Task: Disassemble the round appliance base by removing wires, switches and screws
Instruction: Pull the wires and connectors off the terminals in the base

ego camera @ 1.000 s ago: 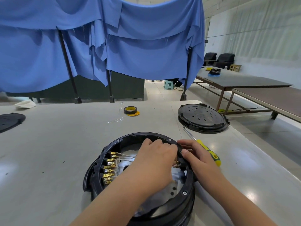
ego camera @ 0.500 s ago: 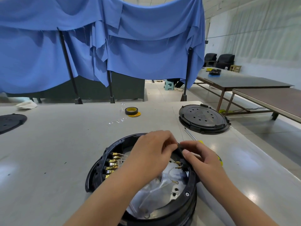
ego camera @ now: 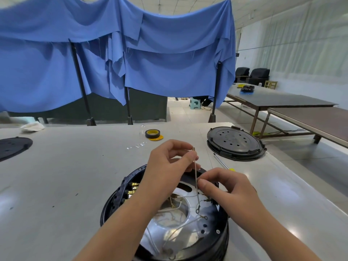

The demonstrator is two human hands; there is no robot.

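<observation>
The round black appliance base (ego camera: 222,240) lies open on the grey table, showing a shiny metal plate, loose white wires and a row of brass terminals (ego camera: 132,189) at its left rim. My left hand (ego camera: 169,166) is raised above the base and pinches the top end of a thin white wire (ego camera: 196,178), which hangs down to a ring lug inside the base. My right hand (ego camera: 224,187) rests on the right rim, its thumb and fingers pinching at the same wire lower down.
A black round cover (ego camera: 235,143) lies at the back right. A yellow-handled screwdriver (ego camera: 222,162) lies between it and my right hand. A tape roll (ego camera: 153,133) sits mid-table, another black disc (ego camera: 13,147) at far left. Blue cloth hangs behind.
My left hand has lifted up out of the base, drawing a white wire with it. My right hand has stayed at the right rim.
</observation>
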